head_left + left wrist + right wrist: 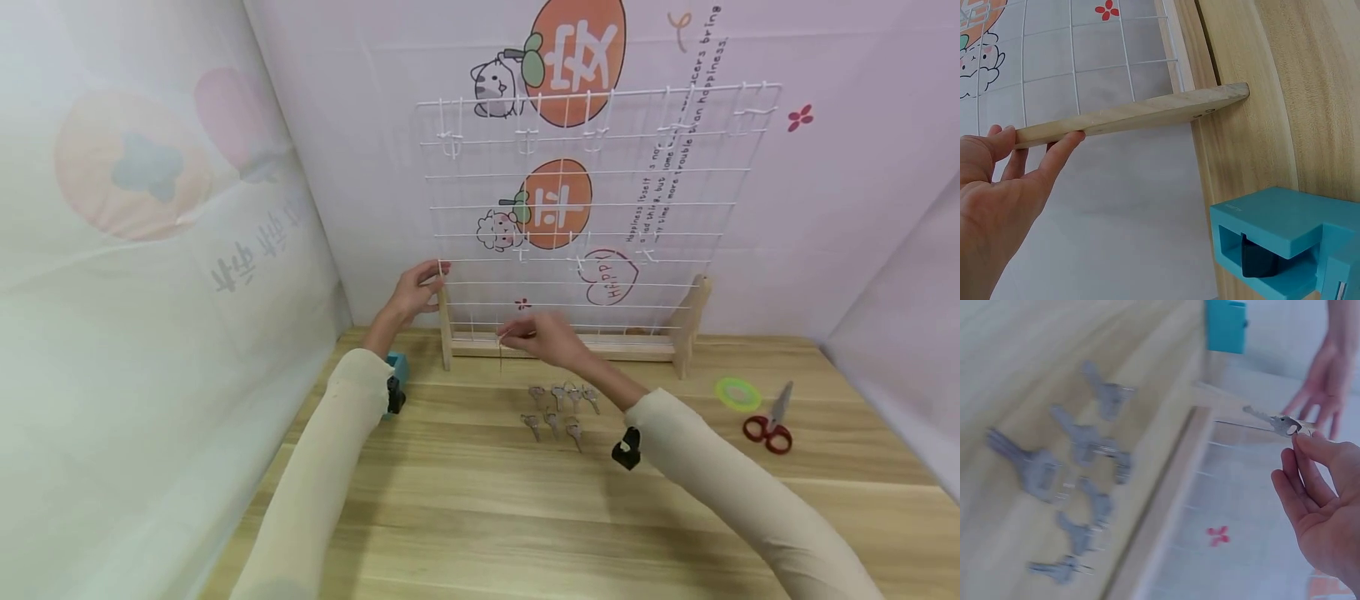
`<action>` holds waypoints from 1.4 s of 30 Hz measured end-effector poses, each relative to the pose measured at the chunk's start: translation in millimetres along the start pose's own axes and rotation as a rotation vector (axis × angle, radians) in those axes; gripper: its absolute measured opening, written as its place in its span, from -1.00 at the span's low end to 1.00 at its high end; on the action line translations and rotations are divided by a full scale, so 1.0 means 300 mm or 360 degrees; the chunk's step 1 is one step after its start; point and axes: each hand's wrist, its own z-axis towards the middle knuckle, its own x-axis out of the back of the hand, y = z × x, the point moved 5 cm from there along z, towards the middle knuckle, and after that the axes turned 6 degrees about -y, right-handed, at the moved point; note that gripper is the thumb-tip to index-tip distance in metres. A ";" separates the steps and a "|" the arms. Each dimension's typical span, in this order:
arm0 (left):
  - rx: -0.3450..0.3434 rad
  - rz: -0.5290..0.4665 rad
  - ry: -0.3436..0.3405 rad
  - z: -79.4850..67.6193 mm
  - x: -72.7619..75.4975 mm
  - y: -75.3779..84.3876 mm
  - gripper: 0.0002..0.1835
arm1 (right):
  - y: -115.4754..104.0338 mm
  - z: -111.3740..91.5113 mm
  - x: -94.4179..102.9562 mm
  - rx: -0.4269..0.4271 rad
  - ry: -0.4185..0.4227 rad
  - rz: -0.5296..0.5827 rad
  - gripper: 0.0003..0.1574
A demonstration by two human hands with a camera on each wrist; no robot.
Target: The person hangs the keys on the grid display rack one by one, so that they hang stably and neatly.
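Observation:
My left hand [412,293] grips the upper end of the wooden side support [1129,115] of a white wire grid rack [585,175], with fingers and thumb on opposite faces. My right hand [551,337] pinches a silver key [1275,422] by its small ring, between thumb and forefinger. The key hangs in front of the lower left part of the grid, above the rack's wooden base bar [570,350]. On the tabletop in front of the rack lie several more keys [573,432] with rings, in two rows.
A teal tape dispenser [1272,219] stands beside the rack's left support. Red-handled scissors [772,425] and a yellow-green ring [738,394] lie at the right. White hooks [527,137] hang on the grid. A printed sheet [360,167] backs the wooden table [450,508].

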 end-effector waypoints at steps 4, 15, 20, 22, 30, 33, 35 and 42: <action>0.0002 -0.0001 -0.0001 0.001 0.009 -0.007 -0.55 | -0.077 0.056 0.074 0.0018 0.0009 0.0041 -0.81; -0.0028 -0.0034 -0.0017 0.001 0.009 -0.010 -0.54 | -0.306 0.194 0.313 -0.0008 0.0174 0.0020 -0.80; -0.0040 -0.0047 -0.0012 0.002 0.009 -0.009 -0.55 | -0.394 0.252 0.398 0.0077 0.0317 0.0015 -0.78; -0.0032 -0.0045 -0.0008 0.003 0.010 -0.010 -0.55 | -0.423 0.271 0.425 0.0106 0.0376 0.0011 -0.76; -0.0046 -0.0002 -0.0024 0.000 0.011 -0.021 -0.54 | -0.511 0.342 0.495 0.0122 0.0584 0.0160 -0.73; -0.0059 -0.0008 -0.0028 -0.001 0.010 -0.021 -0.55 | -0.541 0.364 0.510 0.0134 0.0655 0.0175 -0.74; -0.0058 -0.0010 -0.0027 -0.001 0.010 -0.020 -0.56 | -0.558 0.377 0.518 0.0125 0.0700 0.0188 -0.74; -0.0052 -0.0002 -0.0020 -0.004 0.009 -0.021 -0.56 | -0.579 0.406 0.531 0.0052 0.0795 0.0226 -0.74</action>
